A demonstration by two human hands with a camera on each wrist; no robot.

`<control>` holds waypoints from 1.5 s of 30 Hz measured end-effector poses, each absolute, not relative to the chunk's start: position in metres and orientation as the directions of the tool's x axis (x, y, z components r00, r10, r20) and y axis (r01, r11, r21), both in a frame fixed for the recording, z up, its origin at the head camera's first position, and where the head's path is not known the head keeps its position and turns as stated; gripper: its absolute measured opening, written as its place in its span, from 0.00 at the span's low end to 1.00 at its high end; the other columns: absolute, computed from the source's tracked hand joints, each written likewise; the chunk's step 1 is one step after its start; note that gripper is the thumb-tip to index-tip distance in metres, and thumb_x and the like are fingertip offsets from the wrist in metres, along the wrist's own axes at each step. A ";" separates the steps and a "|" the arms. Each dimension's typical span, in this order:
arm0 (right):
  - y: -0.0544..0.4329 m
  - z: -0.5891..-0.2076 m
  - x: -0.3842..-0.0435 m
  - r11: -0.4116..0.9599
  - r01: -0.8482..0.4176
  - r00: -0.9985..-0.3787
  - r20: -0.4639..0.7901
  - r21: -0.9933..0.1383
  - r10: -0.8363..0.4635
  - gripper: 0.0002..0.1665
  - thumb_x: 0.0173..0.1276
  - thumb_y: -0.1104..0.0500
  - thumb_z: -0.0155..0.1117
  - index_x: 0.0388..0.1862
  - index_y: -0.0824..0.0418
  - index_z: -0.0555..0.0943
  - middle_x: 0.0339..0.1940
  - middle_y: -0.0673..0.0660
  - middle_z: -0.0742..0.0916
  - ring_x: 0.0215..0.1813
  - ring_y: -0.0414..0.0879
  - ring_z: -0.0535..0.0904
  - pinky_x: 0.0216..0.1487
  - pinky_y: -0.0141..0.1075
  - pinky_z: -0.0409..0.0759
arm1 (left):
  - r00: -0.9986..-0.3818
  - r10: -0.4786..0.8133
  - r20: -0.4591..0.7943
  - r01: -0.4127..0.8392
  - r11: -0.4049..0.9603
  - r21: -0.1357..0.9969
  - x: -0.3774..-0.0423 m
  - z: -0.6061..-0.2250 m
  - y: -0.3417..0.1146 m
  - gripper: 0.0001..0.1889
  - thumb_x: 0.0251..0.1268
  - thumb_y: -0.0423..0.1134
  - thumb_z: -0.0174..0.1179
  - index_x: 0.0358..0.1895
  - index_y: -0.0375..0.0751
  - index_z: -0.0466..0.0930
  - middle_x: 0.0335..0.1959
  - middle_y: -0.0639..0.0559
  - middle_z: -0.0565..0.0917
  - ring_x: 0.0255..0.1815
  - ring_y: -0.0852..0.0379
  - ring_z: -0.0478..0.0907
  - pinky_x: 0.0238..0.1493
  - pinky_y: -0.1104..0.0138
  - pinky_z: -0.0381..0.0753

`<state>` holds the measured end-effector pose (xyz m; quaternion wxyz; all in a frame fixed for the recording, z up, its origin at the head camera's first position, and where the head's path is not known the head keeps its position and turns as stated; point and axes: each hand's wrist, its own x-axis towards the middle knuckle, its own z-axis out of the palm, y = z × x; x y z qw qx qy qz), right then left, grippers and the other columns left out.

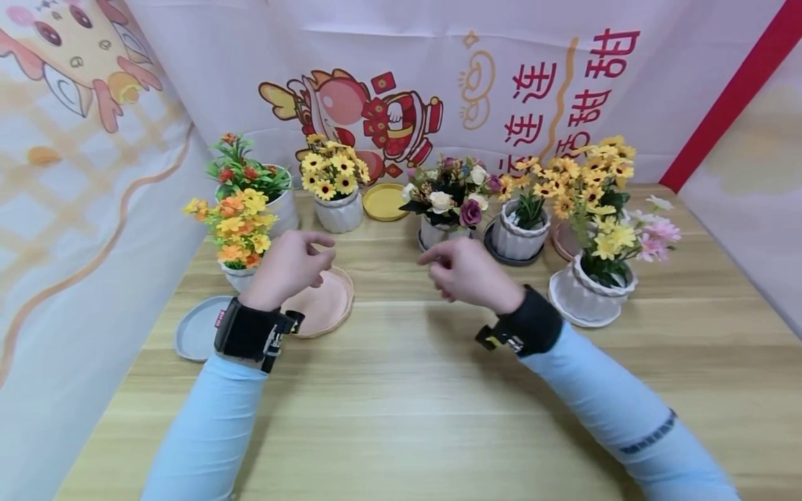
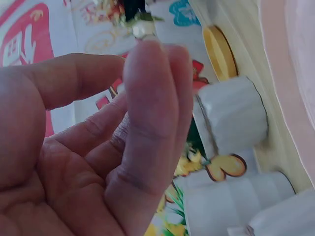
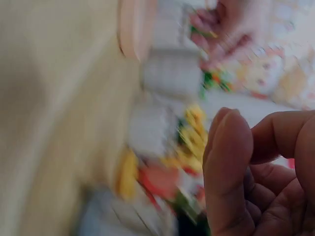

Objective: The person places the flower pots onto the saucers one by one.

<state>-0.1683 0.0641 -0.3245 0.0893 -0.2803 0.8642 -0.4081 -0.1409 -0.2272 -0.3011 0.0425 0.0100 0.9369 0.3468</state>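
Observation:
My left hand hovers over a pink saucer, its fingers loosely bent and holding nothing. Just beyond it stands a small white pot of orange and yellow flowers, partly hidden by the hand. My right hand, likewise empty with loosely bent fingers, is above the table in front of a pot of purple and white roses. In the left wrist view, the thumb and fingers of the left hand curve toward each other around nothing. The right wrist view finds the right hand equally bare.
At left lies a grey-blue saucer. Behind are a red-flowered pot, a yellow daisy pot and a yellow saucer. On the right, potted flowers stand on a dark saucer and a white saucer.

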 end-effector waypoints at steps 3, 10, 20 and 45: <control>0.035 -0.342 -0.176 0.521 -0.380 -0.802 -0.008 -0.764 -0.598 0.18 0.69 0.67 0.55 0.55 0.68 0.82 0.19 0.58 0.85 0.17 0.45 0.80 0.19 0.37 0.81 | -0.993 0.030 -0.110 -0.051 0.742 0.669 -0.145 -0.302 -0.234 0.16 0.74 0.38 0.53 0.59 0.37 0.78 0.40 0.38 0.86 0.25 0.54 0.84 0.29 0.64 0.83; -0.024 -0.370 -0.185 0.572 -0.290 -0.766 -0.172 -0.767 -0.619 0.29 0.74 0.59 0.56 0.70 0.69 0.69 0.19 0.57 0.86 0.17 0.45 0.81 0.19 0.34 0.80 | -0.985 0.002 -0.170 -0.117 0.719 0.685 -0.153 -0.308 -0.239 0.16 0.74 0.40 0.54 0.60 0.38 0.77 0.41 0.39 0.85 0.26 0.52 0.84 0.30 0.63 0.83; -0.066 -0.378 -0.184 0.630 -0.243 -0.752 -0.268 -0.738 -0.603 0.30 0.73 0.59 0.57 0.72 0.63 0.67 0.16 0.54 0.84 0.17 0.43 0.81 0.19 0.36 0.83 | -0.985 0.010 -0.170 -0.105 0.752 0.651 -0.153 -0.308 -0.236 0.16 0.74 0.40 0.54 0.59 0.38 0.78 0.42 0.38 0.85 0.25 0.53 0.84 0.28 0.64 0.82; 0.065 -0.372 -0.190 0.605 -0.136 -0.853 -0.218 -0.785 -0.475 0.33 0.66 0.70 0.54 0.72 0.68 0.67 0.18 0.58 0.85 0.16 0.46 0.80 0.20 0.40 0.83 | -0.987 0.049 -0.153 -0.038 0.853 0.521 -0.153 -0.322 -0.200 0.20 0.75 0.45 0.51 0.60 0.36 0.78 0.48 0.41 0.83 0.35 0.48 0.78 0.36 0.60 0.77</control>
